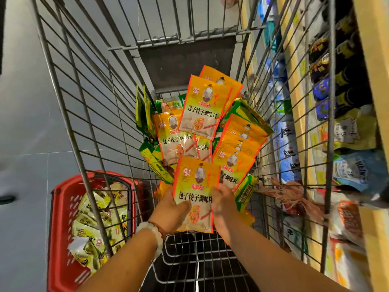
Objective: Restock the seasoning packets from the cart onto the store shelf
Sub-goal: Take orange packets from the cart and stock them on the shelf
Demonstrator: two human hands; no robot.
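Both hands are down inside a grey wire cart [88, 114]. My left hand [172, 211] and my right hand [223, 205] grip an orange-yellow seasoning packet [195, 186] by its lower edges, flat side up. Behind it lies a loose pile of the same packets [202, 114], fanned over each other, mixed with green-edged packets [155, 163]. More orange packets [237, 144] lean against the cart's right side. The store shelf [345, 127] runs along the right, beyond the cart's wire wall.
A red plastic basket [63, 218] full of pale yellow-green packets stands on the grey floor left of the cart. The shelf on the right holds blue-white bags [288, 148], dark bottles [345, 66] and other packaged goods. A beaded bracelet is on my left wrist.
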